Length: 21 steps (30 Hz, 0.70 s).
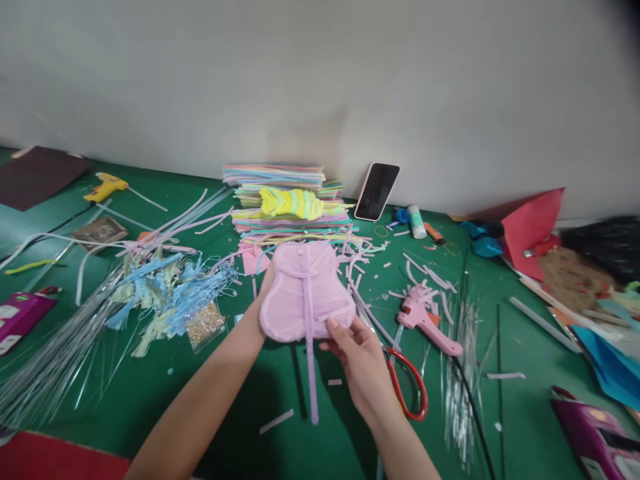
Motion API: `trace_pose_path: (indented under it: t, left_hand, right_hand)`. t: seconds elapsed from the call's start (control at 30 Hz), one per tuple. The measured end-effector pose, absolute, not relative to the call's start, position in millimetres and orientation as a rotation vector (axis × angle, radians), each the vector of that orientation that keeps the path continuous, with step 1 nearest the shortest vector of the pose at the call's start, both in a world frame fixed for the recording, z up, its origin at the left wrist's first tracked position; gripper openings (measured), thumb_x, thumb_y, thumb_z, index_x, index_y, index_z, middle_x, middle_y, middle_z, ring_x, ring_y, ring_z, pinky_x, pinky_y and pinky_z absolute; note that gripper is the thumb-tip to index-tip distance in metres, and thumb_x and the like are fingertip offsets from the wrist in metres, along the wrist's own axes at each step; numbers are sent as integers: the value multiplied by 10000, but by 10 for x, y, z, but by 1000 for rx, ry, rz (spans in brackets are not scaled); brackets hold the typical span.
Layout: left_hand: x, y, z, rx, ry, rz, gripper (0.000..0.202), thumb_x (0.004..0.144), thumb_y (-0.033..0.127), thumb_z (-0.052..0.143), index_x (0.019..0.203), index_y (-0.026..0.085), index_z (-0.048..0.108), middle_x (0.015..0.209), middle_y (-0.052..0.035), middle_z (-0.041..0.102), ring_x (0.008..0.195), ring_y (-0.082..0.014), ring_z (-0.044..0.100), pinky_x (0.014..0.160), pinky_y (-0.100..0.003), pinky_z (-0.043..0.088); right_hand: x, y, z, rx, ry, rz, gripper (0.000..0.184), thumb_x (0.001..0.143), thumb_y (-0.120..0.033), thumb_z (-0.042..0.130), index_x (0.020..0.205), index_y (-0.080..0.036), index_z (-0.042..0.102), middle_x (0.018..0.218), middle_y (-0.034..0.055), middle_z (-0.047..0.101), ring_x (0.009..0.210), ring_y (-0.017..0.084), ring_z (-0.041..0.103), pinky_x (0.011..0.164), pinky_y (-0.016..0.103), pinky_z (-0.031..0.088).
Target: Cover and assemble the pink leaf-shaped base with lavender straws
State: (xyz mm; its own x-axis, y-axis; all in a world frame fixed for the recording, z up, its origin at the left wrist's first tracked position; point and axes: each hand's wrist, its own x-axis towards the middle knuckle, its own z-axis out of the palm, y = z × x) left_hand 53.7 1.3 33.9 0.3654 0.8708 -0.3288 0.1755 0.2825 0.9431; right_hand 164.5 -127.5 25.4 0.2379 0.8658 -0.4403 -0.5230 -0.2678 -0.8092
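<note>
I hold up a pink foam piece (305,293), shaped like a small bag or dress, over the green table (150,393). A long pink strip runs down its middle and hangs below it. My left hand (263,303) is behind its left edge, fingers mostly hidden. My right hand (363,360) pinches its lower right corner with the thumb on the front.
A stack of coloured foam sheets (280,183) with a yellow striped piece stands behind. Red-handled scissors (410,387) and a pink glue gun (425,320) lie to the right. A phone (377,190) leans on the wall. Blue tassels (165,293), wires and scraps lie left.
</note>
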Motion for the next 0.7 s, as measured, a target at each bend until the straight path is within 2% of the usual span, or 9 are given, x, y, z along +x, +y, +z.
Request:
trace_pose_path:
  t: [0.03, 0.1, 0.17, 0.23, 0.37, 0.43, 0.5, 0.6, 0.7]
  left_hand:
    - [473, 36, 347, 1188, 1077, 645, 776, 821, 792, 145, 1031, 205, 606, 874, -89, 703, 869, -269, 659, 687, -381, 521]
    - [362, 61, 364, 1062, 863, 682, 730, 765, 795, 392, 1094, 172, 584, 930, -112, 713, 890, -280, 671, 700, -372, 528]
    - [314, 47, 381, 1097, 827, 682, 653, 709, 642, 661, 1155, 178, 547, 1008, -102, 709, 933, -265, 670, 747, -344, 528]
    - [337, 6, 393, 1224, 927, 739, 619, 669, 489, 778, 1149, 185, 533, 1067, -92, 694, 954, -251, 662, 783, -331, 523]
    - [461, -64, 393, 1448, 1086, 829, 562, 736, 435, 735, 1181, 174, 511, 1139, -104, 662, 879, -223, 664, 756, -316, 518]
    - [495, -80, 392, 1544, 1122, 869, 627, 775, 429, 700, 1305, 215, 443, 1277, -106, 594, 866, -206, 661, 727, -304, 514]
    - [502, -93, 399, 1630, 1141, 916, 587, 825, 421, 647, 1349, 273, 429, 1375, -76, 530, 921, -205, 650, 718, -292, 509]
    - [492, -109, 410, 1703, 1152, 938, 316, 891, 405, 557, 1169, 260, 597, 1250, -41, 627, 1043, -219, 612, 757, -274, 504]
    - [480, -102, 370, 1692, 1214, 968, 231, 905, 413, 525, 960, 215, 631, 1039, -49, 683, 1015, -213, 620, 766, -262, 507]
  right_hand:
    - [1692, -1270, 244, -1259, -386, 1322, 356, 692, -390, 791, 990, -218, 698, 995, 27, 731, 759, 137, 645, 611, 234, 531]
    - [1780, -1261, 218, -1300, -429, 1238, 351, 721, -400, 765, 1009, -218, 686, 1028, 34, 727, 796, 147, 650, 654, 253, 538]
    - [1843, -1248, 194, -1328, -501, 1241, 360, 738, -419, 744, 1020, -209, 665, 1004, 40, 727, 799, 161, 654, 678, 279, 541]
    - [1877, -1226, 182, -1378, -570, 1243, 401, 732, -446, 738, 1032, -204, 627, 977, 43, 719, 791, 177, 653, 675, 301, 540]
    - [1904, -1166, 190, -1605, -741, 1034, 460, 727, -524, 705, 1009, -183, 579, 867, 38, 676, 726, 184, 599, 632, 312, 506]
    - [1917, -1147, 195, -1706, -855, 932, 416, 755, -553, 657, 913, -175, 582, 753, 9, 619, 657, 161, 529, 594, 292, 460]
    - [1928, -1145, 192, -1754, -922, 891, 384, 798, -568, 598, 798, -187, 548, 655, -33, 520, 593, 130, 433, 549, 263, 393]
    - [1929, -1170, 165, -1718, -918, 929, 389, 854, -568, 522, 721, -206, 473, 620, -63, 400, 566, 108, 333, 522, 241, 323]
    - [1916, -1212, 118, -1646, -860, 977, 373, 878, -552, 493, 734, -210, 459, 656, -54, 402, 595, 112, 351, 546, 237, 342]
